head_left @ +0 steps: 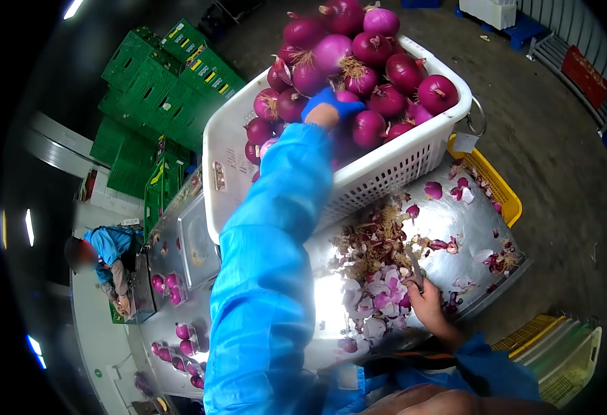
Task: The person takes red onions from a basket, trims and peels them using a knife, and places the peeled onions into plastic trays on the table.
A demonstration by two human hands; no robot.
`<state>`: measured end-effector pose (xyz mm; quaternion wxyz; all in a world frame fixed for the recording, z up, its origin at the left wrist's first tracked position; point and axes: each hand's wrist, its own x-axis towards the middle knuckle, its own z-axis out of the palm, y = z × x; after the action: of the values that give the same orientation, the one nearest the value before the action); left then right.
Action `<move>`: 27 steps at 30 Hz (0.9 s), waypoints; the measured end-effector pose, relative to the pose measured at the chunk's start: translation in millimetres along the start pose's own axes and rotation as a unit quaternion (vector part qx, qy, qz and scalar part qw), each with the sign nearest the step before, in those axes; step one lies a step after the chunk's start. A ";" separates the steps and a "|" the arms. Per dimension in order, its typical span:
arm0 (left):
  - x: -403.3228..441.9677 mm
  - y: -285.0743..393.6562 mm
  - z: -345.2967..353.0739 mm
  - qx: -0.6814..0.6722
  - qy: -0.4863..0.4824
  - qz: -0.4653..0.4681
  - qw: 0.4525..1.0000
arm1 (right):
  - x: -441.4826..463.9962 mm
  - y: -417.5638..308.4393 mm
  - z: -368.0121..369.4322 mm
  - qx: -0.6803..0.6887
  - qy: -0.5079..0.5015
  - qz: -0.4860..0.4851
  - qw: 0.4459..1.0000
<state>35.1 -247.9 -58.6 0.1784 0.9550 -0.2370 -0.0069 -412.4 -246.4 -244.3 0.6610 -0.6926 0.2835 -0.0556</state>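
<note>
My left hand, in a blue glove, reaches into a white plastic basket heaped with red onions. It touches onions in the middle of the heap; its fingertips are hidden among them, so I cannot tell whether it grips one. My right hand, bare, is closed around a small knife, whose blade points away from me over the metal table. Beside the knife lies a pile of onion skins and dry root trimmings.
A yellow crate sits beyond the table's right side. Peeled onions in clear trays stand at left, near a co-worker in blue. Green crates are stacked at the back left. More crates stand lower right.
</note>
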 end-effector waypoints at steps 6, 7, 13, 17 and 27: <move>-38.2 -15.8 -68.1 -0.413 -0.122 -0.078 0.899 | -0.8 14.6 5.3 -0.052 0.016 -0.076 0.996; -61.9 -16.5 -73.8 -0.559 -0.146 -0.070 0.813 | 3.8 14.8 5.2 -0.062 0.018 -0.075 0.995; -233.6 -11.8 -83.9 -0.774 -0.246 0.010 0.583 | 15.0 -93.0 -10.7 -0.002 -0.038 -0.087 0.996; -307.8 -14.0 -49.8 -0.716 -0.212 0.007 0.665 | 4.5 -156.0 -12.4 -0.144 0.019 -0.375 0.916; -398.8 -36.3 -27.9 -0.557 -0.203 0.009 0.805 | -29.7 -150.3 -5.1 -0.337 0.007 -0.442 0.831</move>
<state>-299.8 -27.1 -73.5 0.6273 0.6661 -0.2322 -0.3299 -391.5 -242.3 -92.5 0.2896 -0.9232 -0.0469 -0.2482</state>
